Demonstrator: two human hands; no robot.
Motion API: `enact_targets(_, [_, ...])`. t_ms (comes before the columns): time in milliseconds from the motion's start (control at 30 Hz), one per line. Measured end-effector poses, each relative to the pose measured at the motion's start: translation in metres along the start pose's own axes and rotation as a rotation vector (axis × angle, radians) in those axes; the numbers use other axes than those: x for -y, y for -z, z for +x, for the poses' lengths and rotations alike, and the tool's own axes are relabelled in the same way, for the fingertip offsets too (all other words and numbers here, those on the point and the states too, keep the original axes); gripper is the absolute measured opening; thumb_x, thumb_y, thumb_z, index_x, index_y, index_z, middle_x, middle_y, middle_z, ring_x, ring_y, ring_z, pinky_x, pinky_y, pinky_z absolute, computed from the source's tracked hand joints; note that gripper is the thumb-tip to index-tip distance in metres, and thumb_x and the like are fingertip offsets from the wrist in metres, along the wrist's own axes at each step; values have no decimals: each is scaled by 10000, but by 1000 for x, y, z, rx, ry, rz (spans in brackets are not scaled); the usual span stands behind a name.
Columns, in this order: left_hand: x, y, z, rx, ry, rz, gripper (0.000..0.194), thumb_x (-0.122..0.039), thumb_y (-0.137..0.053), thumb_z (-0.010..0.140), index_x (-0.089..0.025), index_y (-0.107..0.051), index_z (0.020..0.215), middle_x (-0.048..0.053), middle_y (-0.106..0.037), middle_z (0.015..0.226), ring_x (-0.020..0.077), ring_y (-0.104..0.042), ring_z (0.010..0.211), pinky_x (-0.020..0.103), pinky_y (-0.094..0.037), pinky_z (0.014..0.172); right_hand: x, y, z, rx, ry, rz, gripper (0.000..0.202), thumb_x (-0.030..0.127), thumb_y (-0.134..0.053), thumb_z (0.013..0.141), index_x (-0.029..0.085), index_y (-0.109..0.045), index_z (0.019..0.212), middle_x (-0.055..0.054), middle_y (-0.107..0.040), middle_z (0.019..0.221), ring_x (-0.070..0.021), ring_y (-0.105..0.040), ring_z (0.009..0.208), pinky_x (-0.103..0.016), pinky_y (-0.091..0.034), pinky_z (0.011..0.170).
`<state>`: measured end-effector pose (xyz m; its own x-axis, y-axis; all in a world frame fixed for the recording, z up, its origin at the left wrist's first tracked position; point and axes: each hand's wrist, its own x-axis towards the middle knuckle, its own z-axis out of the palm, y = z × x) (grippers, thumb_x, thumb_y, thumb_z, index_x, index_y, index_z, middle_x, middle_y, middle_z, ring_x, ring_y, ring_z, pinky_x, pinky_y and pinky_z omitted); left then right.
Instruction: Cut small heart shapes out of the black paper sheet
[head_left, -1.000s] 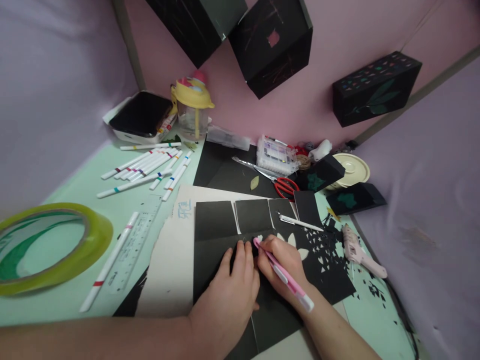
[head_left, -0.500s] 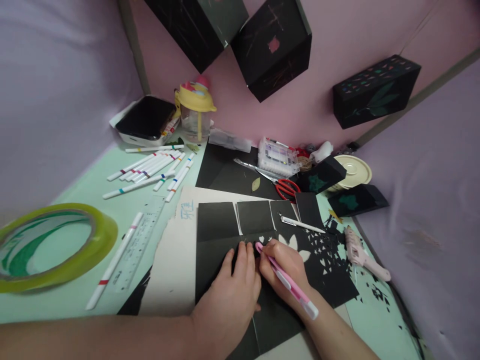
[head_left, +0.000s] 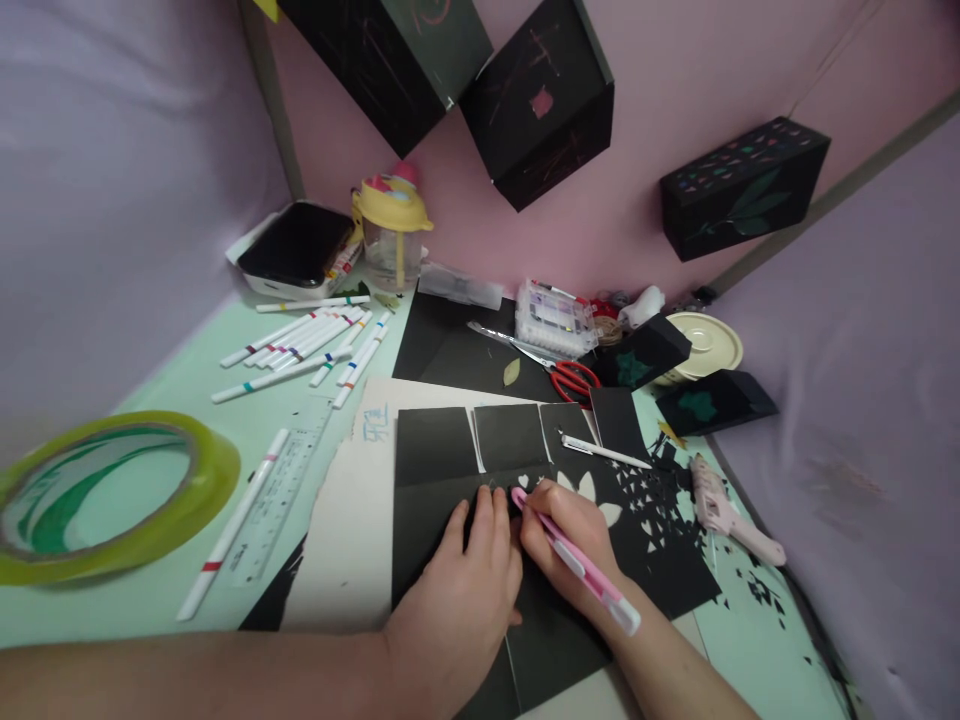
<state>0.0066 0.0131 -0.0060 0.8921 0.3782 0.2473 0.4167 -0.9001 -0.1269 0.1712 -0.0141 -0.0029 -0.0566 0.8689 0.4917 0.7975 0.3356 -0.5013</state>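
Note:
A sheet of black card (head_left: 431, 500) with fold lines and slit flaps lies over white paper (head_left: 337, 540). Small hearts, triangles and petal shapes are cut through its right part. My left hand (head_left: 469, 590) presses flat on the card, fingers stretched out. Close beside it, my right hand (head_left: 574, 530) grips a slim pink-and-white craft knife (head_left: 581, 560) like a pen. Its tip meets the card near a small heart cut-out, but the blade itself is too small to make out. A white pen (head_left: 604, 451) rests on the card above my right hand.
At left are a tape roll (head_left: 217, 480), a clear ruler (head_left: 277, 505) and several white markers (head_left: 315, 335). Behind lie red-handled scissors (head_left: 574, 380) and a yellow-lidded cup (head_left: 394, 230). A glue gun (head_left: 724, 510) sits right among black scraps. Black paper boxes (head_left: 544, 110) hang above.
The view has tilted very slightly. Both hands stay in nearly the same place on the card, and the craft knife is still held at the same spot.

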Motion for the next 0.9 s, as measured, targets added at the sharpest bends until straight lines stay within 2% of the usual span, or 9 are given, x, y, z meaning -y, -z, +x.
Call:
enact_targets(233, [0, 0, 0, 3, -7, -3, 665, -598, -659, 787, -102, -645, 1229, 228, -553, 1329, 370, -508, 1234, 463, -425, 964, -2, -1, -2, 15, -65, 68, 158, 80, -522, 892, 219, -516, 816, -5, -568, 706, -123, -538, 599, -244, -453, 569])
enact_targets(400, [0, -1, 0, 19, -11, 1, 690, -602, -653, 792, -95, -624, 1259, 235, -549, 1330, 375, -502, 1243, 465, -429, 972, -5, 4, -2, -102, -244, 171, 86, 146, -560, 881, 209, -574, 825, -11, -633, 723, -135, -599, 619, -247, -479, 580])
enact_targets(467, [-1, -2, 0, 31, -13, 2, 699, -605, -643, 801, -97, -608, 1280, 237, -543, 1335, 378, -497, 1249, 469, -429, 974, -7, 9, 0, -110, -305, 168, 71, 175, -574, 875, 202, -598, 814, -16, -653, 718, -140, -611, 617, -243, -478, 559])
enact_targets(633, [-1, -1, 0, 73, -13, 11, 680, -597, -613, 830, -114, -586, 1309, 233, -530, 1352, 375, -493, 1257, 470, -432, 972, -13, 19, 5, -48, -356, 186, 57, 226, -608, 861, 194, -645, 832, -17, -669, 708, -144, -613, 606, -235, -472, 528])
enact_targets(900, [1, 2, 0, 77, -21, 8, 668, -585, -595, 849, -110, -575, 1318, 237, -527, 1353, 370, -489, 1263, 468, -429, 978, -21, 20, 2, 50, -336, 271, 64, 238, -601, 871, 194, -631, 836, -22, -671, 742, -148, -623, 649, -248, -500, 587])
